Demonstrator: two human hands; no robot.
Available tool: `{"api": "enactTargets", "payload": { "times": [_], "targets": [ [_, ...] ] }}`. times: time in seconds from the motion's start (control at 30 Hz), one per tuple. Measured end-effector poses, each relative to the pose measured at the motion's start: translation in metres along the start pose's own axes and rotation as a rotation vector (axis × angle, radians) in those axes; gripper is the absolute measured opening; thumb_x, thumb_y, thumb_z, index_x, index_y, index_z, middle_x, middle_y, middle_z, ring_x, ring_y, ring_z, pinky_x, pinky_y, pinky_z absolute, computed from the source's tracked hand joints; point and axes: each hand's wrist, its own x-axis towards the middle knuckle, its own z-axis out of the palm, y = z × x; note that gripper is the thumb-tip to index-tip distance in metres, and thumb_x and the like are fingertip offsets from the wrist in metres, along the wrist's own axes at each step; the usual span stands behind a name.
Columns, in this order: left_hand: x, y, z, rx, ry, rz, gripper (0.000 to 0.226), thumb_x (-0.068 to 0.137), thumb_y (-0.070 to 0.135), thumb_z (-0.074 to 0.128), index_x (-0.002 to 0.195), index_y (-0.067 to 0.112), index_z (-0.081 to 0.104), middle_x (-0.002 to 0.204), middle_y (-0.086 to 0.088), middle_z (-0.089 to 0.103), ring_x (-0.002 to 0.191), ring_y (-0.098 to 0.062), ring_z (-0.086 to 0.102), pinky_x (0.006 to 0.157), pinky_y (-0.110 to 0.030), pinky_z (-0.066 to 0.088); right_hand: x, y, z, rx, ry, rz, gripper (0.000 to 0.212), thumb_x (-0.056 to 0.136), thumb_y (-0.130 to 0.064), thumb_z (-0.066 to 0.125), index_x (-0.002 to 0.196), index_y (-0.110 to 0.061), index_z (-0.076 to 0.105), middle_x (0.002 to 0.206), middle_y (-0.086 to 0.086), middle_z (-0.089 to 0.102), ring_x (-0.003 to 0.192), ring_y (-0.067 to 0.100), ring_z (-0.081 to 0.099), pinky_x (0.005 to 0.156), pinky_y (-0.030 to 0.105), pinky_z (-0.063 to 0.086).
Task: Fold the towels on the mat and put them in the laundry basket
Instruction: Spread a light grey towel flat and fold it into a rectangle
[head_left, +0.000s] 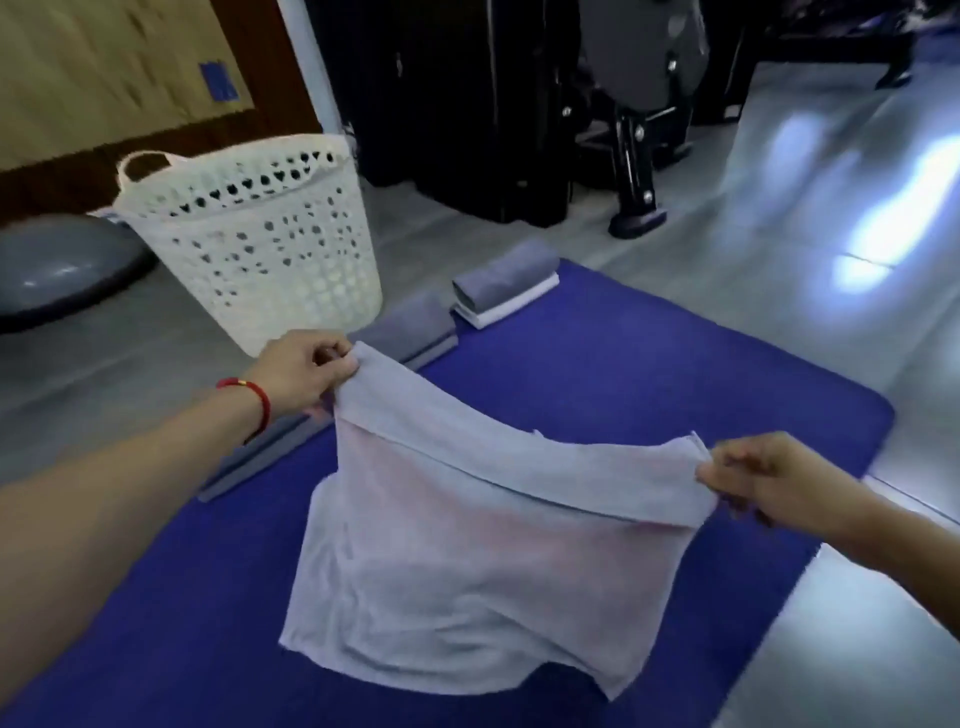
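Note:
A pale lilac-white towel (467, 571) hangs stretched above the blue mat (649, 374), its lower edge touching the mat. My left hand (301, 374) pinches its upper left corner, and my right hand (769, 478) pinches the upper right corner. The top edge is folded over toward me. A folded grey and white towel stack (504, 286) lies at the mat's far edge. A flat grey towel (410, 325) lies beside it, at the mat's left edge. The white perforated laundry basket (260, 234) stands on the floor beyond the mat, at the upper left.
A grey dome-shaped balance trainer (57, 265) sits on the floor left of the basket. Black gym equipment (519, 104) stands behind the mat. Shiny grey floor (831, 208) stretches to the right.

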Motion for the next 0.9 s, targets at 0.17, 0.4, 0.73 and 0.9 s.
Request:
{"api": "enactTargets", "payload": {
  "times": [0.17,0.4,0.73,0.9],
  "targets": [
    [0.087,0.076,0.094,0.116,0.048,-0.027,0.028,0.092,0.030,0.057,0.077,0.009,0.068,0.072,-0.010,0.074,0.065,-0.027,0.071,0.069,-0.039,0.060,0.038,0.060,-0.038,0.250,0.310,0.260,0.025,0.101,-0.008,0.062,0.080,0.007,0.065,0.064,0.023,0.066,0.042,0.018,0.057,0.041,0.022,0.050],
    [0.185,0.201,0.182,-0.279,-0.165,0.207,0.070,0.085,0.005,0.054,0.151,0.017,0.035,0.143,-0.014,0.052,0.126,-0.024,0.053,0.102,-0.037,0.049,0.087,0.075,-0.078,0.711,0.813,0.132,0.008,0.101,-0.009,0.059,0.094,-0.009,0.065,0.099,0.013,0.066,0.076,0.022,0.069,0.075,0.031,0.063],
    [-0.013,-0.028,0.209,0.354,-0.268,0.116,0.079,0.082,0.048,0.061,0.153,0.024,0.036,0.162,-0.009,0.029,0.151,-0.028,0.023,0.121,-0.045,0.028,0.050,0.069,0.060,-0.329,-0.024,0.030,0.019,0.101,-0.017,0.052,0.109,-0.021,0.068,0.095,-0.011,0.068,0.091,0.017,0.067,0.085,0.031,0.055],
    [-0.141,-0.133,0.194,0.279,-0.147,-0.104,0.085,0.084,0.036,0.072,0.156,0.027,0.028,0.165,-0.010,0.013,0.148,-0.034,0.018,0.115,-0.052,0.035,0.030,0.046,0.138,-0.782,-0.142,-0.301,0.018,0.102,-0.043,0.050,0.105,-0.029,0.061,0.104,-0.011,0.062,0.093,0.010,0.060,0.082,0.032,0.053]
  ]
}}
